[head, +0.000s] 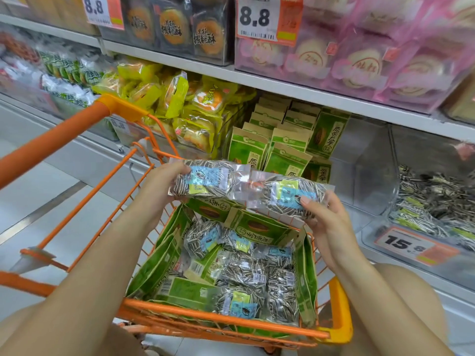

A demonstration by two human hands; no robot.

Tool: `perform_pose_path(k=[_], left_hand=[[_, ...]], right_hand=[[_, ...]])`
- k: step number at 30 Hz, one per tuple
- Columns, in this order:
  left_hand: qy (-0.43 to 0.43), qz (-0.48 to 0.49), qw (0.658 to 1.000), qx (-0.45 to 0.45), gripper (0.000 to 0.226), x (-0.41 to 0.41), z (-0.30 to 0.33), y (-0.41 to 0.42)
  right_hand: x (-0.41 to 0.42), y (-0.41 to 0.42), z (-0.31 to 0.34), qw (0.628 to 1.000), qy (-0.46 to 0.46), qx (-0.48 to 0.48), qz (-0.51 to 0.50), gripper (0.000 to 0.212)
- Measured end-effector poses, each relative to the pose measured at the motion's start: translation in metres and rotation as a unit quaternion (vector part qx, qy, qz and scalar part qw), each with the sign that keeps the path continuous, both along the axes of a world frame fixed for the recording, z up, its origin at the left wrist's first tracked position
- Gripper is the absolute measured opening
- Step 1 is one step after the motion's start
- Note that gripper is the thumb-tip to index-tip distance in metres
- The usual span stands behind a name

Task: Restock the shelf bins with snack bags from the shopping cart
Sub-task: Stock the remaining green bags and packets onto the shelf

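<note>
My left hand (pixel 164 183) grips a clear bag of striped sunflower seeds (pixel 205 179) by its left end, above the orange shopping cart (pixel 223 322). My right hand (pixel 323 219) holds a second seed bag (pixel 288 196) beside the first, thumb on its blue label. Both bags hover over the cart's far end. Inside the cart lie several more seed bags (pixel 244 268) and green paper snack bags (pixel 257 227). The clear shelf bin (pixel 372 235) at the right holds a pile of the same seed bags (pixel 434 201).
Green paper bags (pixel 282 145) stand upright in the shelf bin behind my hands. Yellow pastry packs (pixel 190 109) fill the bin to the left. An orange price tag reading 15.8 (pixel 413 245) hangs on the right bin's front. The cart handle (pixel 51 140) runs to the left.
</note>
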State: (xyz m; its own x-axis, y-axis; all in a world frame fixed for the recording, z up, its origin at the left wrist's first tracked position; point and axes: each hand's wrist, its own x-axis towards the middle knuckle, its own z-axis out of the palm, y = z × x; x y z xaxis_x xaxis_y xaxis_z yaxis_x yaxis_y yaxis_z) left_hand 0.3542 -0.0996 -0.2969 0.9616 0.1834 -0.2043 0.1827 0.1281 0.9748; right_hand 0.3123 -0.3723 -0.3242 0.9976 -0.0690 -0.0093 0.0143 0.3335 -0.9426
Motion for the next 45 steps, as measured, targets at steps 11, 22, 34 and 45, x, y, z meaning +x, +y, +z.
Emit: perform_pose_path(k=[11, 22, 34, 45], left_hand=[[-0.001, -0.273, 0.952, -0.137, 0.060, -0.007, -0.001, -0.002], [0.007, -0.302, 0.933, -0.196, 0.072, -0.009, 0.009, -0.048], [-0.018, -0.278, 0.946, -0.163, 0.090, -0.001, -0.005, -0.096], [0.007, -0.255, 0.942, -0.219, 0.074, -0.013, -0.013, -0.106]], right_hand=[[-0.001, 0.000, -0.001, 0.999, 0.042, -0.024, 0.016, 0.055], [0.007, 0.001, -0.007, 0.998, 0.054, -0.018, -0.008, 0.056], [0.010, 0.001, -0.013, 0.997, 0.068, -0.044, -0.011, 0.038], [0.009, 0.006, -0.014, 0.995, 0.051, -0.090, 0.013, 0.051]])
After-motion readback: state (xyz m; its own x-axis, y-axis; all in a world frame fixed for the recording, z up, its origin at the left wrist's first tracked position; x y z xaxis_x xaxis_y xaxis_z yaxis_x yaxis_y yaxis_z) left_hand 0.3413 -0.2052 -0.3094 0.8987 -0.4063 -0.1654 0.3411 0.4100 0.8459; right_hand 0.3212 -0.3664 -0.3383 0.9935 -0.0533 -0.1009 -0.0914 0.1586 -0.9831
